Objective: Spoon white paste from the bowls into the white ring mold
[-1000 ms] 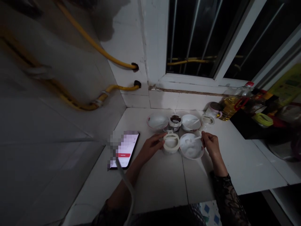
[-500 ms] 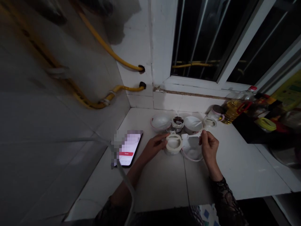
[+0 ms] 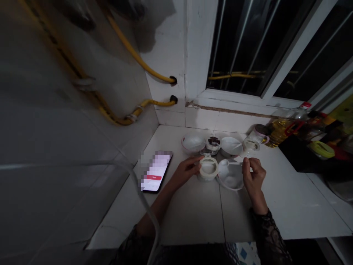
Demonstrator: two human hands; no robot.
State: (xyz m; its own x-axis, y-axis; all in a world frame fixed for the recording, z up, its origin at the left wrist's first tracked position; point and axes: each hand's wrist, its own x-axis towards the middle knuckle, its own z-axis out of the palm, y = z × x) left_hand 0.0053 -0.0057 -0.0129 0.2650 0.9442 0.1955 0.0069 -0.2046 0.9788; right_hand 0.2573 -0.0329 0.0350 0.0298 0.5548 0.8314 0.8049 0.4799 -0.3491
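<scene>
On the white counter (image 3: 193, 213) my left hand (image 3: 187, 170) grips the side of a small cream jar (image 3: 208, 169) with an open top. My right hand (image 3: 253, 175) pinches a small white spoon (image 3: 234, 163) over a white bowl of white powder (image 3: 231, 177) just right of the jar. The spoon's scoop end points left toward the jar. Behind them stand two more white bowls (image 3: 193, 142) (image 3: 230, 145) with a small jar of dark contents (image 3: 213, 142) between them, plus another small cream jar (image 3: 250, 145).
A lit phone (image 3: 157, 171) lies on the counter to the left. Yellow pipes (image 3: 138, 110) run along the left wall. At the back right stand a pink-rimmed jar (image 3: 260, 132), an oil bottle (image 3: 286, 123) and a dark tray of containers (image 3: 317, 147). A barred window (image 3: 261, 44) is behind.
My right hand lifted the spoon out of the powder bowl and now holds it level over the bowl, pointing at the jar. The left hand stayed on the jar. The view shifted slightly.
</scene>
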